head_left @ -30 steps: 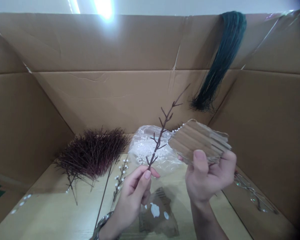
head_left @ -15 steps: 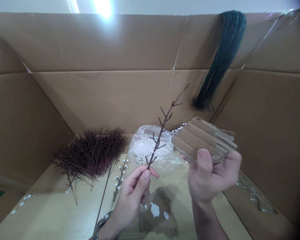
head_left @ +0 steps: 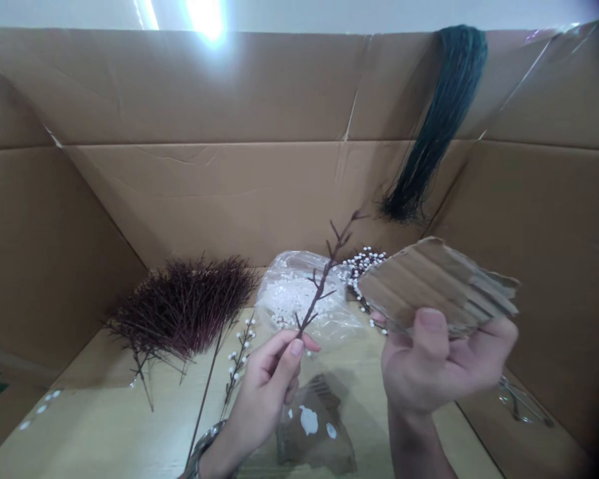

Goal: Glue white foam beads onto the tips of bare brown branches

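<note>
You can pass low between your left hand [head_left: 267,386] and right hand [head_left: 444,376], but farther off the branch [head_left: 322,286] leans across. The twig pile [head_left: 187,303] blocks you far left, the plastic bag [head_left: 287,296] far middle, green strands [head_left: 440,120] far right.

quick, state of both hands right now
Left hand: closed, pinching a brown twig.
Right hand: closed, holding a torn piece of cardboard.

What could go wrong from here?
The twig, pinched low by the left hand, could slip or twist. That hand might smear the white blobs on the cardboard scrap if they are wet; I can't tell. The cardboard piece in the right hand might knock the white-beaded twigs behind it.
</note>
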`<state>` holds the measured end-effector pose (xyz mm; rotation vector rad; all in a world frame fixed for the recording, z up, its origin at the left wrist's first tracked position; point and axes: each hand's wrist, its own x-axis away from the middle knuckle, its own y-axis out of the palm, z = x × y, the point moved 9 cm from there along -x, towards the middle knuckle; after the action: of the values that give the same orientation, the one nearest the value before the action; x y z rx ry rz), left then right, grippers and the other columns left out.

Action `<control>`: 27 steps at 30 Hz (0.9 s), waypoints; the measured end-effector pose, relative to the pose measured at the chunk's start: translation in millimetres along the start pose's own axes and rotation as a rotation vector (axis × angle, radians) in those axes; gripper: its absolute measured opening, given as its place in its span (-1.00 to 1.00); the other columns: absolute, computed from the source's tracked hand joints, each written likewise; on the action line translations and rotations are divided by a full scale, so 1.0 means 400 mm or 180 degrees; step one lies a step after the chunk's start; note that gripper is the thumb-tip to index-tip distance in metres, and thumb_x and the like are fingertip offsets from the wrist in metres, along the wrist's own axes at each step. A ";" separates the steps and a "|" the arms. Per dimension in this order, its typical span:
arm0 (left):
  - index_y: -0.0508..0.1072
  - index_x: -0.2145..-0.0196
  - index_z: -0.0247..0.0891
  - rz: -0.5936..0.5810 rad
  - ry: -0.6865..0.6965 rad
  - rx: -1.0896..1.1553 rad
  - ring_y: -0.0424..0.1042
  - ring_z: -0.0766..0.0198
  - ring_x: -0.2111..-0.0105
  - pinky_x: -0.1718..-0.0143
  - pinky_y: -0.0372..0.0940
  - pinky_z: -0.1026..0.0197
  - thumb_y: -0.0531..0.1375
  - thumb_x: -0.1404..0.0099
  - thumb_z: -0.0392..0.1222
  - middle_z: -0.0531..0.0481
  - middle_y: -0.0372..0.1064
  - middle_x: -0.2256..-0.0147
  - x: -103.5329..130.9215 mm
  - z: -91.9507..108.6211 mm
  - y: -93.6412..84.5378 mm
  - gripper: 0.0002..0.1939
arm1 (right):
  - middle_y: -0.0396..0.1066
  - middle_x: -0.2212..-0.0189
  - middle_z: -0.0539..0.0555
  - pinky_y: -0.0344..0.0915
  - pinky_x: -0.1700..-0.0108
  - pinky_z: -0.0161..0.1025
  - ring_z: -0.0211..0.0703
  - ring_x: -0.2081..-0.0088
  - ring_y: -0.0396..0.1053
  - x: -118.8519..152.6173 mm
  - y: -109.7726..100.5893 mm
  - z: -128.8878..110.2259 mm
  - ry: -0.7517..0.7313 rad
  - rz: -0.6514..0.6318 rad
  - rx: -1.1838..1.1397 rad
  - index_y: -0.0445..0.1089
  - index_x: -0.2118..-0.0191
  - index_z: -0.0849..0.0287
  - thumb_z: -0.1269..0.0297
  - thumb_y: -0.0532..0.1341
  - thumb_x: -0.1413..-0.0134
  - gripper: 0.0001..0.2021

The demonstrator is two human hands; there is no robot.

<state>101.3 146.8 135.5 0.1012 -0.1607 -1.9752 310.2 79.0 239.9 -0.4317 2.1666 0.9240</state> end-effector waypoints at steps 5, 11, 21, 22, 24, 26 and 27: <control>0.58 0.08 -0.25 0.0212 0.0345 -0.1240 0.08 0.34 0.57 0.55 -0.03 0.29 0.10 -0.50 0.05 0.11 0.21 0.55 -0.014 0.020 -0.015 -0.63 | 0.39 0.40 -0.08 0.29 0.43 -0.28 -0.25 0.44 0.34 -0.006 -0.007 -0.033 -0.0356 -0.0154 0.0277 0.40 0.23 0.15 0.40 0.40 0.04 -0.76; 0.58 0.06 -0.25 0.0194 0.0447 -0.1543 0.38 0.20 0.38 0.48 0.11 0.27 0.05 -0.52 0.05 -0.07 0.52 0.30 -0.021 0.024 -0.007 -0.60 | 0.44 0.42 -0.06 0.29 0.52 -0.30 -0.27 0.52 0.37 -0.006 0.016 -0.049 -0.0460 -0.0452 0.0499 0.45 0.20 0.19 0.42 0.40 0.01 -0.78; 0.59 0.07 -0.21 0.0179 0.0436 -0.1570 0.36 0.21 0.40 0.45 0.09 0.26 0.05 -0.52 0.05 -0.03 0.53 0.32 -0.022 0.025 0.002 -0.61 | 0.47 0.45 -0.06 0.31 0.52 -0.35 -0.31 0.53 0.39 -0.005 0.041 -0.036 -0.0400 -0.0680 0.0628 0.49 0.17 0.20 0.50 0.40 0.02 -0.75; 0.59 0.07 -0.20 0.0181 0.0433 -0.1568 0.33 0.23 0.44 0.46 0.07 0.26 0.05 -0.52 0.05 -0.01 0.50 0.35 -0.022 0.024 0.000 -0.61 | 0.46 0.46 -0.07 0.30 0.53 -0.35 -0.31 0.54 0.38 -0.006 0.042 -0.036 -0.0403 -0.0675 0.0656 0.49 0.19 0.20 0.49 0.40 0.02 -0.77; 0.59 0.08 -0.19 0.0197 0.0425 -0.1568 0.24 0.27 0.50 0.48 0.03 0.26 0.05 -0.52 0.06 0.03 0.45 0.41 -0.022 0.022 -0.005 -0.62 | 0.44 0.48 -0.08 0.28 0.53 -0.35 -0.31 0.55 0.36 -0.009 0.037 -0.036 -0.0389 -0.0619 0.0681 0.49 0.21 0.20 0.49 0.40 0.02 -0.78; 0.59 0.09 -0.19 0.0210 0.0423 -0.1576 0.17 0.28 0.53 0.49 0.01 0.26 0.06 -0.51 0.06 0.05 0.40 0.45 -0.023 0.022 -0.007 -0.62 | 0.44 0.47 -0.08 0.28 0.52 -0.34 -0.31 0.54 0.36 -0.011 0.028 -0.037 -0.0370 -0.0538 0.0648 0.49 0.21 0.20 0.49 0.40 0.01 -0.79; 0.59 0.10 -0.19 0.0214 0.0424 -0.1583 0.15 0.29 0.53 0.49 0.01 0.26 0.06 -0.51 0.06 0.06 0.39 0.45 -0.024 0.023 -0.008 -0.62 | 0.44 0.47 -0.08 0.29 0.52 -0.34 -0.30 0.54 0.36 -0.011 0.025 -0.037 -0.0365 -0.0516 0.0614 0.48 0.21 0.20 0.49 0.40 0.01 -0.79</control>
<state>101.0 157.3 143.9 -0.0952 0.4079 -1.8796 300.6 75.0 255.0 -0.4409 2.0588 0.6291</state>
